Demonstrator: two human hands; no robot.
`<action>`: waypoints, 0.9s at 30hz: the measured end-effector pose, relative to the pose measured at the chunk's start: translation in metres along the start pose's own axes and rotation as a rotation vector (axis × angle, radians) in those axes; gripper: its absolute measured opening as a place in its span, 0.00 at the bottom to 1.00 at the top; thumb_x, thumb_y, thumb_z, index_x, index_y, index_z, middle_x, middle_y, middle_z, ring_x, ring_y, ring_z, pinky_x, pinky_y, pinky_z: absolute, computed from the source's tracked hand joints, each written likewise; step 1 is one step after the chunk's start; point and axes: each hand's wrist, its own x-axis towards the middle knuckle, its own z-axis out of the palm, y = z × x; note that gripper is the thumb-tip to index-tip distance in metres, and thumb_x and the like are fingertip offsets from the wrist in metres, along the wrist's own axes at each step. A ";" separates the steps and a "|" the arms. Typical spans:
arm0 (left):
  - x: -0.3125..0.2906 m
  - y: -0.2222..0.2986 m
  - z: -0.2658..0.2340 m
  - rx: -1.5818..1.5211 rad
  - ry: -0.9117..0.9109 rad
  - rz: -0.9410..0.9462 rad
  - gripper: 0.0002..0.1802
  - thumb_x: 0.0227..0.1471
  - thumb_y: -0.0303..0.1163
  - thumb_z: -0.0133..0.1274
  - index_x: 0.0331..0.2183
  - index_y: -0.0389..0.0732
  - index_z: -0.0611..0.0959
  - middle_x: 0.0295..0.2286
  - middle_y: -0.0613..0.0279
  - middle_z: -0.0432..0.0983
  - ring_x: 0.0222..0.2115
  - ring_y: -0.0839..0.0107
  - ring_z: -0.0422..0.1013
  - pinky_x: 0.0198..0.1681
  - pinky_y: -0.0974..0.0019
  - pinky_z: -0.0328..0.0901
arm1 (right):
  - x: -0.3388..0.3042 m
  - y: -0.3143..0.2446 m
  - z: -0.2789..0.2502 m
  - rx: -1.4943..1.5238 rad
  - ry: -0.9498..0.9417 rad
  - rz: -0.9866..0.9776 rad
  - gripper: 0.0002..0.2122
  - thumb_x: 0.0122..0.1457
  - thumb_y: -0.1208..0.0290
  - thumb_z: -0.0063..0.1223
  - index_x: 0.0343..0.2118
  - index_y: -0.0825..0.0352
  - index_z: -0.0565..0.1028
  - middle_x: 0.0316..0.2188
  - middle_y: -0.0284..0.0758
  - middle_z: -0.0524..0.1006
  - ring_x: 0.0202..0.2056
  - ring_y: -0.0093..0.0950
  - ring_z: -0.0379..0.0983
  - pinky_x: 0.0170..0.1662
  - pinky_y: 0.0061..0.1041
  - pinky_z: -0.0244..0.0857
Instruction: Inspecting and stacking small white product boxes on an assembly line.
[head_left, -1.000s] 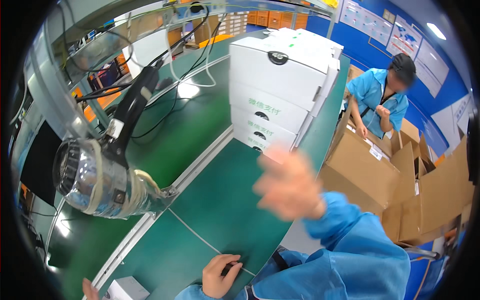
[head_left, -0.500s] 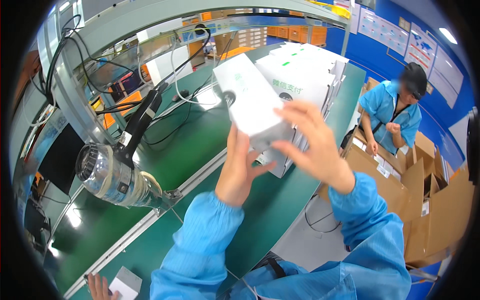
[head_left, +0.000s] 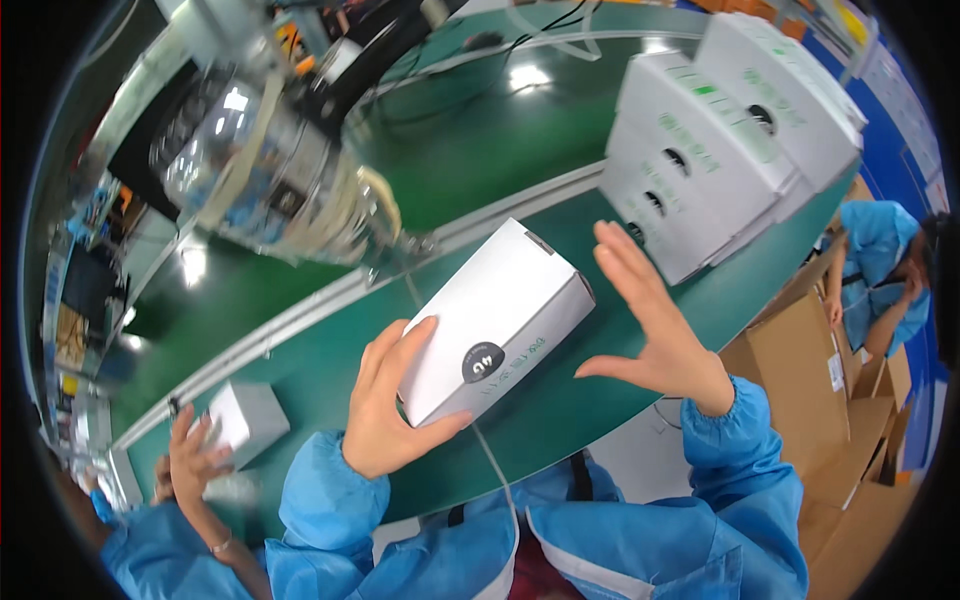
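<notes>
**White carton sitting in the left grip, right palm open**

The left hand [head_left: 388,405] is gripping a white rectangular carton [head_left: 495,310] at its near left end, thumb lying along the near edge and fingers pressing the opposite side. The right hand [head_left: 665,350] is standing open, thumb and fingers spreading wide, near the carton's right end but apart from it. The carton is lying slantwise over the green bench top [head_left: 555,425]; whether it is resting or hovering just above is hard to tell. The step in hand appears to be positioning the carton; a two-handed grip would be calling for the right hand to close around the free end.

Far right, a stack of white cartons [head_left: 645,130] is standing beyond the right fingertips, limiting room there. Far left, a plastic-wrapped blower [head_left: 290,195] is crowding the metal rail [head_left: 300,323]. Near left, a co-worker's hand [head_left: 190,460] is working beside a smaller white box [head_left: 255,420]. On the right, another co-worker [head_left: 880,235] is standing behind brown cardboard boxes [head_left: 795,350].
</notes>
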 end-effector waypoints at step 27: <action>-0.017 -0.078 -0.012 -0.331 0.472 -0.252 0.50 0.40 0.20 0.67 0.64 0.42 0.64 0.60 0.55 0.60 0.59 0.59 0.64 0.54 0.57 0.70 | 0.052 0.020 0.114 0.619 0.238 0.427 0.23 0.59 0.85 0.56 0.58 0.74 0.68 0.51 0.43 0.76 0.52 0.30 0.74 0.56 0.28 0.70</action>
